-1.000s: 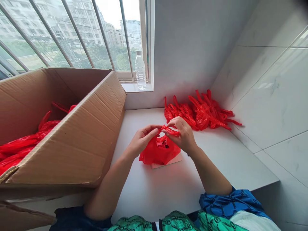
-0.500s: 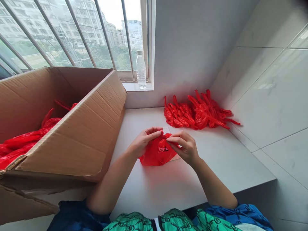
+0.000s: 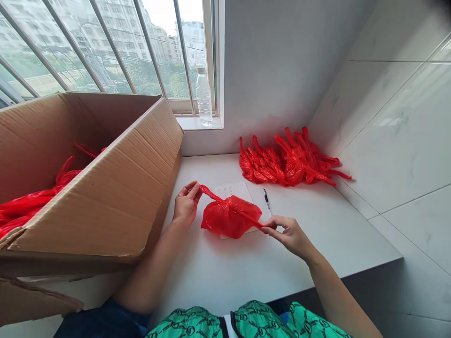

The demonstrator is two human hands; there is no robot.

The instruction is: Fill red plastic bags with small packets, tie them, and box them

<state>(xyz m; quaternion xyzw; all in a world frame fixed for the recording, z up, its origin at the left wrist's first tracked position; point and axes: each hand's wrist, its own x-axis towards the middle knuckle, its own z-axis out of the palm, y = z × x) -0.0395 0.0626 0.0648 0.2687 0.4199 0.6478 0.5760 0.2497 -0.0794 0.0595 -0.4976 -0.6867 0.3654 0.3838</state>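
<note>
A red plastic bag [image 3: 230, 217] is stretched between my two hands above the white counter [image 3: 225, 272]. My left hand [image 3: 186, 202] pinches one of its handles, drawn out to the upper left. The other handle is pinched by my right hand [image 3: 285, 234], out to the lower right. Where the handles meet, the bag is gathered into what looks like a knot. Whatever the bag contains cannot be made out. Beneath it lies a sheet of paper [image 3: 243, 189] with small marks, partly covered, and just to the right of that a pen [image 3: 266, 199].
To the left stands a tall open cardboard box [image 3: 116, 197] with red plastic bags [image 3: 31, 202] inside. Several red bags [image 3: 289, 162] with upright handles are piled against the back wall. A clear bottle [image 3: 204, 99] stands on the window sill. Tiled wall [image 3: 401, 141] bounds the right side.
My hands have moved apart, pulling the bag's two handles out to opposite sides and tightening its neck. The paper and the pen, mostly hidden before, now show.
</note>
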